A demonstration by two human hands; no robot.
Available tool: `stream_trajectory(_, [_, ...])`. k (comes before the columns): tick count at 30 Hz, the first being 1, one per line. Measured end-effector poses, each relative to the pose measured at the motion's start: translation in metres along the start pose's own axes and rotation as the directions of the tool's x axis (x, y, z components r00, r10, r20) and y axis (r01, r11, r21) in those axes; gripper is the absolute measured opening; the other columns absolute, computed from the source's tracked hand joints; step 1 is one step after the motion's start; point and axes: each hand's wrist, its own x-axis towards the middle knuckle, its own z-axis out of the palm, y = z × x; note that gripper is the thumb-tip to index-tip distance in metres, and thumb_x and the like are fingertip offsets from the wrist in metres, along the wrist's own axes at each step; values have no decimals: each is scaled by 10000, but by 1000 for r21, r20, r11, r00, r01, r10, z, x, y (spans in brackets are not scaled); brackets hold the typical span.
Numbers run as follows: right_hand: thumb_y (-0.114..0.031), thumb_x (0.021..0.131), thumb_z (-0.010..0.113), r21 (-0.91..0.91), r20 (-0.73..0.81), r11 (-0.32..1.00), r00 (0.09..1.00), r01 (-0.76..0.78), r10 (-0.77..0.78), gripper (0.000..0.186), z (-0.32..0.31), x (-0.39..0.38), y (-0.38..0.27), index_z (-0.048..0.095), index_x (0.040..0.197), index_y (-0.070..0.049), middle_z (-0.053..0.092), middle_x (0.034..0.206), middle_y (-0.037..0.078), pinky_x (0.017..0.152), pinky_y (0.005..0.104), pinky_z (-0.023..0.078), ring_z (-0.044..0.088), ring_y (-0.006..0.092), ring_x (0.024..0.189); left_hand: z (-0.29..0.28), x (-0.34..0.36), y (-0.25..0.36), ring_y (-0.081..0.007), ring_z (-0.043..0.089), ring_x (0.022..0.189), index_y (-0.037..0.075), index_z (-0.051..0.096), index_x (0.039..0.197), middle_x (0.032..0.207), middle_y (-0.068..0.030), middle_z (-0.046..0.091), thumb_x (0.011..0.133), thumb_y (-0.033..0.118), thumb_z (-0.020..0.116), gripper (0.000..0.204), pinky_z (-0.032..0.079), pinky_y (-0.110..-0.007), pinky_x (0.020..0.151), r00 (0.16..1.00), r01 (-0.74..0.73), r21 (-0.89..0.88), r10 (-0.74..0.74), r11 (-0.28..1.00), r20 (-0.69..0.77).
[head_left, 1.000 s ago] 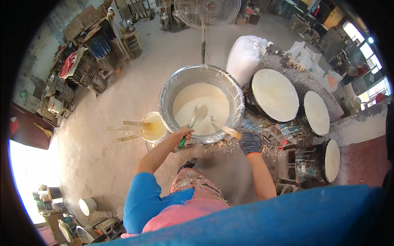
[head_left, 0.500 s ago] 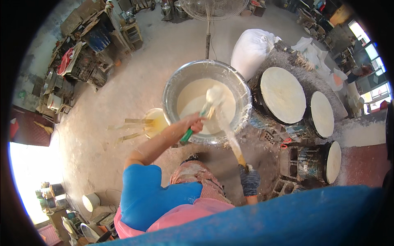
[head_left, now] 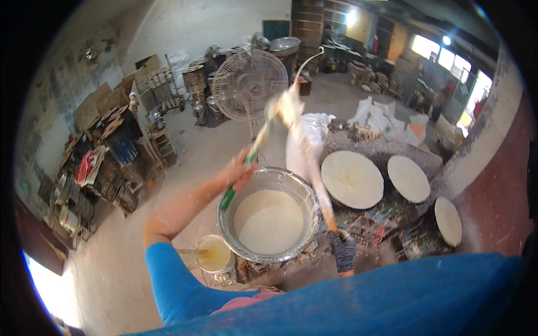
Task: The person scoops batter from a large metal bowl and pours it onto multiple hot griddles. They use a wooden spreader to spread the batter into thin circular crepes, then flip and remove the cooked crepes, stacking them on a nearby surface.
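Observation:
My bare left hand (head_left: 240, 173) is closed around a green-handled tool (head_left: 227, 200), raised above the left rim of a large metal basin (head_left: 219, 221). Its far end meets a blurred lump of wet, cream-coloured dough (head_left: 288, 109), so the tool's head cannot be made out. My right hand (head_left: 344, 252), in a dark striped glove, grips the brown lower end of a long batter-coated stick (head_left: 318, 187). The stick leans up and away to the same lump. From the lump a thin strand (head_left: 305, 64) flies upward. Pale batter (head_left: 269, 221) fills the basin's lower part.
A white bucket (head_left: 203, 263) with yellowish liquid and wooden sticks stands left of the basin. Three round pale-topped drums, the nearest with its top (head_left: 352, 179) beside a white sack (head_left: 300, 157), stand to the right. Beyond the basin is a standing fan (head_left: 250, 84).
Both tools have risen from over the basin, carrying the dough lump up and away from the batter; a strand now trails above it. The view has tilted up toward the far room.

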Motion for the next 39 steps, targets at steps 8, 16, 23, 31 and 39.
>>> stream_trajectory(8, [-239, 766, 726, -117, -84, 907, 914, -405, 397, 256, -67, -127, -7, 677, 901, -27, 586, 620, 44, 531, 259, 443, 518, 85, 547, 43, 29, -53, -43, 261, 366, 188, 435, 968, 530, 46, 277, 925, 165, 489, 73, 186, -187, 271, 733, 637, -270, -459, 722, 501])
stream_trajectory(16, [-429, 805, 631, -128, -469, 750, 706, -648, 530, 389, -136, -291, 14, 666, 932, -63, 621, 720, 124, 597, 326, 458, 601, 213, 656, 269, 34, -134, -56, 304, 354, 222, 471, 957, 525, 37, 330, 924, 127, 476, 101, 246, -197, 265, 354, 813, 1, -496, 582, 793])
stream_trajectory(23, [-467, 797, 603, 150, -823, 371, 92, -917, 560, 394, -91, -583, -34, 668, 956, -113, 655, 750, 113, 613, 377, 497, 635, 281, 658, 499, -102, -278, -86, 312, 369, 133, 522, 1199, 537, 0, 337, 969, 149, 376, 273, 289, -221, 306, -593, 805, 508, -412, -305, 692])
stream_trajectory(31, [-440, 802, 621, 738, -660, 211, -751, -641, 27, 386, -10, -696, -102, 656, 1053, -149, 659, 760, 130, 582, 380, 483, 633, 270, 628, 722, -347, -317, -70, 271, 352, 314, 450, 1210, 550, 7, 321, 935, 97, 443, 351, 241, -210, 275, -879, 216, 966, -401, 145, 257])
stream_trajectory(39, [-337, 838, 567, 754, -656, -96, -754, -650, -42, 381, -148, -661, -39, 584, 1173, -155, 626, 802, 200, 592, 455, 462, 605, 363, 651, 830, -513, -412, -233, 512, 470, 187, 299, 1398, 665, -130, 543, 750, 59, 504, 692, 424, -358, 426, -560, -418, 199, -424, 886, 712])
